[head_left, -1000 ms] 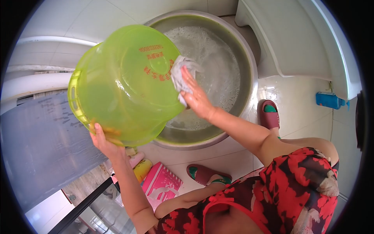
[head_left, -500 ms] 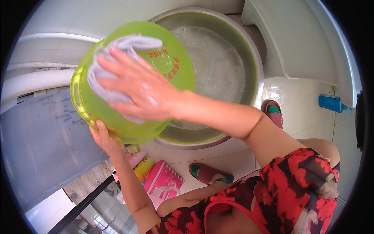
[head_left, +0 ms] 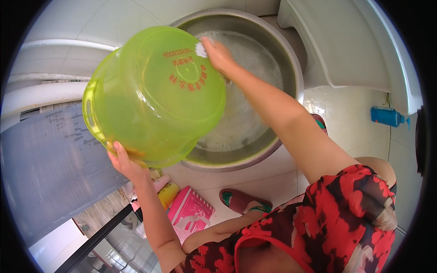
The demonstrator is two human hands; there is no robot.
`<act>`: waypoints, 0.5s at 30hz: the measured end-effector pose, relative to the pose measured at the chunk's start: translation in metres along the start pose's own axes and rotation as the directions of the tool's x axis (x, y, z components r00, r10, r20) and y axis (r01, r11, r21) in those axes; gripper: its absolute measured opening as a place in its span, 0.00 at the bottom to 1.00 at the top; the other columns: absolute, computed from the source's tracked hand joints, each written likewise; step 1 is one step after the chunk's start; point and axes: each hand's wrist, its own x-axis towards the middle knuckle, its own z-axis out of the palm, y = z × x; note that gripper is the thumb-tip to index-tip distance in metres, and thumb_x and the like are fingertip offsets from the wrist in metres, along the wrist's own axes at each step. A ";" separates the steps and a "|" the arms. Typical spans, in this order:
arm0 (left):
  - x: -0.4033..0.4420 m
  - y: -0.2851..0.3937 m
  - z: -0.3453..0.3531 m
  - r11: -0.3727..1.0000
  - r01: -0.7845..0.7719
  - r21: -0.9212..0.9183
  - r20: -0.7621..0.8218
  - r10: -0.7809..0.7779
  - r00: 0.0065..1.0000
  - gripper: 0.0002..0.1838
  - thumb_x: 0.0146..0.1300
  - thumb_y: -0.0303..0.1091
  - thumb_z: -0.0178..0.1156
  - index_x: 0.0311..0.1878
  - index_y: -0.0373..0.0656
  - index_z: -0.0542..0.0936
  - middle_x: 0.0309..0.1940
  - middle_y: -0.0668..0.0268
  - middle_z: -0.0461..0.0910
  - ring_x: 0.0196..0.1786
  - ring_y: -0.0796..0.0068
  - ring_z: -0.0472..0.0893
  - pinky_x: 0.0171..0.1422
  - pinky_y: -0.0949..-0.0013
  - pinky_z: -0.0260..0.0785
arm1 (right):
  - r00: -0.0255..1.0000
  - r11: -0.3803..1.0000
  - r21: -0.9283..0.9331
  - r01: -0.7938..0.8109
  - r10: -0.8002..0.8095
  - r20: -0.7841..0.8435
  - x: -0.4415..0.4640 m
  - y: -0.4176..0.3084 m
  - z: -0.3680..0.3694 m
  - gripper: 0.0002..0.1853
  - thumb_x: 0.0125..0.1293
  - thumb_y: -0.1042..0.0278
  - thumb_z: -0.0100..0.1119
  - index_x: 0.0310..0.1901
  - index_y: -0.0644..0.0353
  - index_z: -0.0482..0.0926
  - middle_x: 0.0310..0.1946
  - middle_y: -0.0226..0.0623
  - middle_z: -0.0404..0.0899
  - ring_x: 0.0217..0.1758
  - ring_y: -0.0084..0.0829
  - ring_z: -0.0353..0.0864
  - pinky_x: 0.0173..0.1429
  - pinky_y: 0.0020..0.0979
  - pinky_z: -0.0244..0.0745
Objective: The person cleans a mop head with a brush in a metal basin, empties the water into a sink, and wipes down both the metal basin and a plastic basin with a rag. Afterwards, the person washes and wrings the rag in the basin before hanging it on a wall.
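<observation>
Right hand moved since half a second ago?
Yes, the right hand moved toward the metal basin, from the side of the green bucket to its base edge.

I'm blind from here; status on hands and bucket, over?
Left hand gripping bucket by rim. Right hand on white cloth at base edge. Bucket tipped, partly hiding the basin.

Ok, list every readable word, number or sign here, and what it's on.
"400823": red number on the base of the green bucket; remaining digits unclear.
Red Chinese characters, same base: too blurred to read.
White markings on the pink bag: too small to read.
Blue pump bottle: no legible text.
</observation>
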 end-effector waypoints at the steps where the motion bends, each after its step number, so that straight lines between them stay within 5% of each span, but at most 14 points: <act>1: 0.000 0.001 0.000 1.000 0.005 0.010 0.000 -0.005 1.000 0.21 0.72 0.36 0.52 0.63 0.36 0.67 0.53 0.58 0.75 0.52 0.68 0.77 0.54 0.64 0.73 | 1.000 0.999 -0.053 -0.014 0.013 -0.026 0.000 0.025 -0.001 0.30 0.68 0.39 0.36 0.49 0.56 0.78 0.47 0.48 0.80 0.52 0.50 0.78 0.58 0.45 0.69; 3: 0.002 0.003 0.001 1.000 0.001 0.017 -0.005 -0.001 1.000 0.21 0.72 0.36 0.53 0.62 0.36 0.67 0.53 0.58 0.75 0.52 0.68 0.77 0.54 0.64 0.73 | 0.999 0.994 -0.104 -0.019 0.014 -0.051 -0.005 0.064 -0.003 0.28 0.68 0.41 0.39 0.51 0.56 0.78 0.52 0.47 0.79 0.56 0.50 0.76 0.60 0.47 0.67; 5: 0.001 0.004 0.002 0.998 0.029 0.055 -0.004 -0.029 1.000 0.22 0.72 0.38 0.53 0.63 0.37 0.66 0.53 0.59 0.74 0.52 0.69 0.77 0.54 0.65 0.72 | 0.969 0.783 -0.609 0.122 -0.228 -0.099 -0.029 0.095 -0.004 0.23 0.68 0.47 0.48 0.53 0.56 0.76 0.64 0.45 0.70 0.66 0.50 0.68 0.63 0.53 0.63; 6: 0.001 0.005 0.003 0.998 0.031 0.056 -0.005 -0.031 0.999 0.22 0.72 0.38 0.53 0.63 0.37 0.66 0.53 0.59 0.74 0.52 0.69 0.77 0.54 0.65 0.72 | 0.969 0.783 -0.610 0.121 -0.226 -0.097 -0.036 0.108 -0.004 0.23 0.68 0.47 0.48 0.53 0.56 0.76 0.64 0.45 0.70 0.66 0.50 0.68 0.63 0.53 0.63; 8: 0.001 0.006 0.004 0.998 0.029 0.059 -0.007 -0.029 1.000 0.21 0.73 0.38 0.52 0.62 0.37 0.67 0.52 0.59 0.75 0.52 0.69 0.77 0.54 0.65 0.73 | 0.871 0.484 -0.802 0.352 -0.482 0.092 -0.048 0.132 0.000 0.20 0.67 0.52 0.52 0.55 0.54 0.75 0.69 0.41 0.62 0.69 0.49 0.62 0.62 0.59 0.60; 9: 0.001 0.006 0.003 0.998 0.028 0.060 -0.005 -0.028 1.000 0.21 0.73 0.38 0.52 0.62 0.37 0.67 0.52 0.59 0.75 0.52 0.69 0.77 0.54 0.65 0.73 | 0.872 0.485 -0.801 0.351 -0.482 0.090 -0.045 0.141 0.004 0.20 0.67 0.52 0.52 0.55 0.54 0.75 0.69 0.41 0.62 0.69 0.49 0.62 0.62 0.59 0.60; 12: 0.004 0.004 0.000 0.998 0.025 0.057 -0.004 -0.025 1.000 0.20 0.73 0.38 0.51 0.62 0.37 0.67 0.52 0.59 0.75 0.52 0.69 0.77 0.54 0.65 0.73 | 0.915 0.665 -0.654 0.361 -0.388 0.111 -0.036 0.130 0.004 0.21 0.68 0.49 0.50 0.53 0.57 0.77 0.65 0.42 0.68 0.69 0.47 0.65 0.66 0.53 0.62; 13: 0.005 0.003 -0.001 0.998 0.024 0.052 0.003 -0.024 1.000 0.20 0.73 0.38 0.51 0.62 0.37 0.67 0.52 0.60 0.75 0.52 0.69 0.77 0.54 0.65 0.73 | 0.988 0.939 -0.313 0.141 -0.152 -0.013 -0.033 0.107 -0.002 0.22 0.69 0.49 0.50 0.53 0.57 0.77 0.64 0.43 0.70 0.70 0.45 0.64 0.68 0.47 0.61; 14: 0.004 0.003 -0.002 0.999 0.024 0.048 0.008 -0.025 1.000 0.20 0.73 0.38 0.51 0.62 0.37 0.68 0.52 0.60 0.75 0.52 0.69 0.78 0.54 0.66 0.73 | 0.992 0.988 0.096 -0.121 0.124 -0.024 -0.034 0.079 -0.010 0.22 0.69 0.49 0.49 0.54 0.58 0.78 0.62 0.44 0.72 0.71 0.44 0.63 0.70 0.42 0.61; 15: 0.003 0.002 -0.003 0.998 0.027 0.049 0.002 -0.027 1.000 0.20 0.73 0.38 0.51 0.62 0.37 0.68 0.52 0.60 0.75 0.52 0.69 0.78 0.54 0.66 0.73 | 0.992 0.988 0.093 -0.121 0.124 -0.019 -0.044 0.056 -0.019 0.22 0.69 0.49 0.49 0.54 0.58 0.78 0.62 0.44 0.72 0.71 0.44 0.63 0.70 0.42 0.61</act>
